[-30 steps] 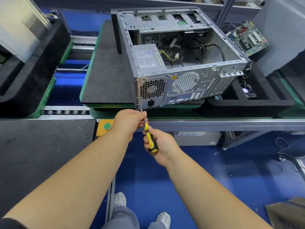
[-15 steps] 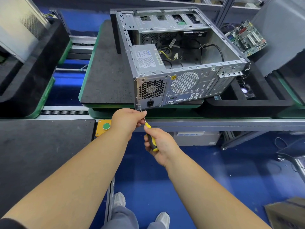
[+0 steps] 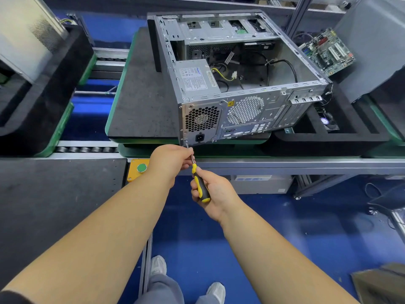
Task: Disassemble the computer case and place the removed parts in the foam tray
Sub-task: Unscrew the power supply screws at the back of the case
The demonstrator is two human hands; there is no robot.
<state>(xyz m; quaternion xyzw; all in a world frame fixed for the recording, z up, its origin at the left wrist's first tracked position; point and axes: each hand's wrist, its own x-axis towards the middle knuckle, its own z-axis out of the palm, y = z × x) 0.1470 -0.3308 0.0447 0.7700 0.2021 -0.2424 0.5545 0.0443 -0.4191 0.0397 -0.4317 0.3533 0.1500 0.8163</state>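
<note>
Computer case on its side, open face up, rear panel toward person

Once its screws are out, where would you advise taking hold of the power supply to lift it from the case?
Probably from above, through the open side of the computer case. The power supply is a plain metal box in the near-left corner with its labelled top face exposed; take a grip across its two long edges. Its rear fan grille offers no hold, and cables trail off its inner end, so lift slowly.

The counter is carrying a green-edged pallet with a dark mat. The open computer case is lying on this mat, and the black foam tray is sitting just beside it.
</note>
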